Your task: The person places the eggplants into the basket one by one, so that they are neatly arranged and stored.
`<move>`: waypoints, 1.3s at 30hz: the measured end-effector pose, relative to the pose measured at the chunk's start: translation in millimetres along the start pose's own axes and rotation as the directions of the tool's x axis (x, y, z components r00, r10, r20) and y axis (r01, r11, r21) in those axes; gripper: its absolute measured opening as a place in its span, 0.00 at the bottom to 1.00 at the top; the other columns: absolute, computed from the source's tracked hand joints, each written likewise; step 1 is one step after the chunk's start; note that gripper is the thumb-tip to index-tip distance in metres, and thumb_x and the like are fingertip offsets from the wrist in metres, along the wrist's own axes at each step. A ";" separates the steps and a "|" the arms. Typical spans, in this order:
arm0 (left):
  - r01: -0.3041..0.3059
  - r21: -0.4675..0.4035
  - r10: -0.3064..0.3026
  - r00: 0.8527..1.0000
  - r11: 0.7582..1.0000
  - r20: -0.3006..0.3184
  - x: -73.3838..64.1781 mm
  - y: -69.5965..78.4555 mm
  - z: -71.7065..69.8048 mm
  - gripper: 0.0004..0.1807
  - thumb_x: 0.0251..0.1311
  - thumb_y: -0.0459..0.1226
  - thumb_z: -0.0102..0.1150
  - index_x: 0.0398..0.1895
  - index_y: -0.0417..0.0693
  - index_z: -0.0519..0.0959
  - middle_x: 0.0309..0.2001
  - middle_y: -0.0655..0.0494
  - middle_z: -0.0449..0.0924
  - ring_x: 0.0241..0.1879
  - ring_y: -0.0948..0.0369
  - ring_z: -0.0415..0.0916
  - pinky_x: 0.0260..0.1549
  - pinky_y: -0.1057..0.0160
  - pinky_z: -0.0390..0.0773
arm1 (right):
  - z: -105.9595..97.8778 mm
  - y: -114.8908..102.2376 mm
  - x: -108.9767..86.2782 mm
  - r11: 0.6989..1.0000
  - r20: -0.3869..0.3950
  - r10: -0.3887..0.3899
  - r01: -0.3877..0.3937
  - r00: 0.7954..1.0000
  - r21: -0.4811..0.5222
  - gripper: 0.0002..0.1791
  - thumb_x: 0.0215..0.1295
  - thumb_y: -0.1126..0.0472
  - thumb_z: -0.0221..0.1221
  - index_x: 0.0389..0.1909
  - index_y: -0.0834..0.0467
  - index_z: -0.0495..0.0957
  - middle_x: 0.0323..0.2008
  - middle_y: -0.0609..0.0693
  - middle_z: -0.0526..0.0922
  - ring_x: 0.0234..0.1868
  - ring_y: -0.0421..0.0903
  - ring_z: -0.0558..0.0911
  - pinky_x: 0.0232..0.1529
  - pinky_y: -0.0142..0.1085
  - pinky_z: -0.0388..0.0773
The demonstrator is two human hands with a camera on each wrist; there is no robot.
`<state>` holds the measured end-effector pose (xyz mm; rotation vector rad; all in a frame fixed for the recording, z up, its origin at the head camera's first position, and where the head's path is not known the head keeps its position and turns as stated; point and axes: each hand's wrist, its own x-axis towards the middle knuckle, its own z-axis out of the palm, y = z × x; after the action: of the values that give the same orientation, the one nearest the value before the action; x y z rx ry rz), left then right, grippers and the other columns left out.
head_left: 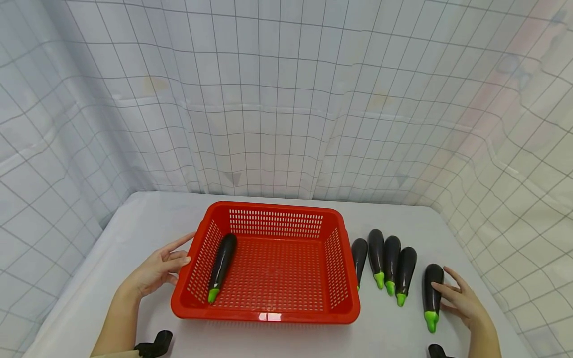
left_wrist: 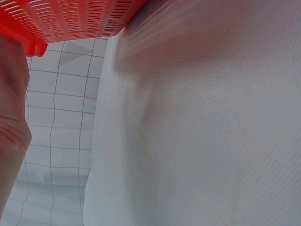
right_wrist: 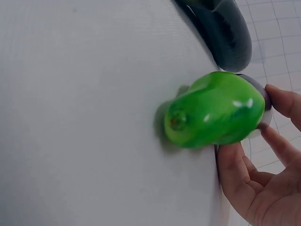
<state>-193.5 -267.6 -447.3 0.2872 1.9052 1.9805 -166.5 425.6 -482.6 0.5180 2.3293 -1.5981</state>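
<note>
A red basket [head_left: 268, 315] with slotted walls sits in the middle of the table. One dark eggplant [head_left: 224, 261] with a green stem end lies inside along its left wall. The left hand [head_left: 156, 268] touches the outer left rim with its fingertips, the index finger extended. In the left wrist view, part of that hand [left_wrist: 11, 99] shows below the basket's rim [left_wrist: 35, 47]. At the far right, the right hand [head_left: 463, 301] holds another eggplant [head_left: 432, 288], fingers over its top and side. Its green end [right_wrist: 211, 113] faces the right wrist camera.
Several more eggplants [head_left: 391, 261] lie side by side between the basket and the right hand, the leftmost [head_left: 359, 256] close against the basket's right wall. White cloth [head_left: 170, 204] covers the table. Grid-patterned curtains [head_left: 277, 99] stand behind and at both sides.
</note>
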 end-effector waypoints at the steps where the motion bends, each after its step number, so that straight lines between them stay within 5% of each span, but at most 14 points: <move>1: -0.001 0.000 0.001 1.000 1.000 0.000 -0.2 0.0 -0.2 0.32 0.67 0.33 0.44 0.71 0.58 0.49 0.41 0.59 0.81 0.36 0.58 0.81 0.27 0.57 0.81 | 0.5 0.2 0.3 1.000 -0.007 0.000 0.000 1.000 0.001 0.48 0.64 0.51 0.54 0.71 0.53 0.29 0.65 0.75 0.45 0.51 0.50 0.73 0.46 0.42 0.78; 8: -0.011 -0.024 0.012 1.000 1.000 0.025 -0.7 0.2 -0.3 0.32 0.67 0.32 0.43 0.71 0.57 0.49 0.41 0.58 0.81 0.35 0.59 0.81 0.27 0.60 0.81 | 2.6 -2.2 -1.2 0.994 -0.039 0.036 -0.032 0.999 0.105 0.47 0.63 0.52 0.55 0.71 0.49 0.31 0.63 0.73 0.49 0.38 0.35 0.74 0.42 0.38 0.79; 12: -0.016 -0.040 0.017 0.999 0.999 0.039 -0.6 -0.5 0.0 0.32 0.67 0.31 0.43 0.71 0.57 0.49 0.39 0.58 0.81 0.33 0.60 0.81 0.26 0.62 0.81 | 4.1 -3.8 -4.4 0.979 -0.041 0.030 -0.021 0.999 0.201 0.47 0.62 0.55 0.56 0.71 0.45 0.33 0.49 0.55 0.67 0.34 0.33 0.75 0.39 0.35 0.78; 15: -0.018 -0.039 0.019 0.999 0.999 0.039 -0.8 -0.8 0.1 0.32 0.67 0.31 0.43 0.71 0.57 0.49 0.38 0.59 0.81 0.32 0.60 0.81 0.26 0.61 0.81 | 4.6 -6.6 -6.3 0.958 -0.020 -0.010 0.015 1.000 0.285 0.47 0.63 0.56 0.56 0.71 0.43 0.33 0.37 0.38 0.73 0.35 0.32 0.77 0.37 0.33 0.77; 18: -0.016 -0.040 0.017 0.999 0.999 0.040 -0.7 -0.5 0.3 0.32 0.67 0.31 0.43 0.71 0.57 0.49 0.38 0.58 0.81 0.32 0.60 0.81 0.26 0.61 0.81 | 4.2 -11.2 -8.6 0.924 0.007 -0.068 0.060 0.998 0.379 0.45 0.65 0.59 0.54 0.71 0.39 0.32 0.32 0.32 0.76 0.35 0.32 0.79 0.36 0.31 0.75; 30: -0.012 -0.035 0.013 0.999 0.999 0.032 -0.7 -0.5 -0.4 0.31 0.67 0.31 0.43 0.70 0.60 0.52 0.40 0.57 0.81 0.33 0.59 0.81 0.26 0.60 0.81 | 18.8 -47.8 -12.1 0.786 0.037 -0.330 0.253 0.943 0.565 0.35 0.67 0.67 0.47 0.68 0.38 0.46 0.40 0.36 0.78 0.38 0.36 0.79 0.36 0.34 0.77; 39: -0.018 -0.039 0.019 0.999 0.999 0.036 0.3 -1.3 -0.8 0.30 0.67 0.31 0.43 0.70 0.62 0.54 0.40 0.57 0.81 0.33 0.59 0.81 0.27 0.59 0.81 | 37.2 -84.0 -21.7 0.745 0.083 -0.427 0.298 0.901 0.597 0.36 0.68 0.70 0.45 0.69 0.42 0.43 0.42 0.40 0.79 0.39 0.38 0.79 0.38 0.36 0.76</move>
<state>-193.9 -268.2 -448.7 0.3292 1.8464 2.0078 -182.9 360.3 -416.5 -0.0312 1.8311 -2.4283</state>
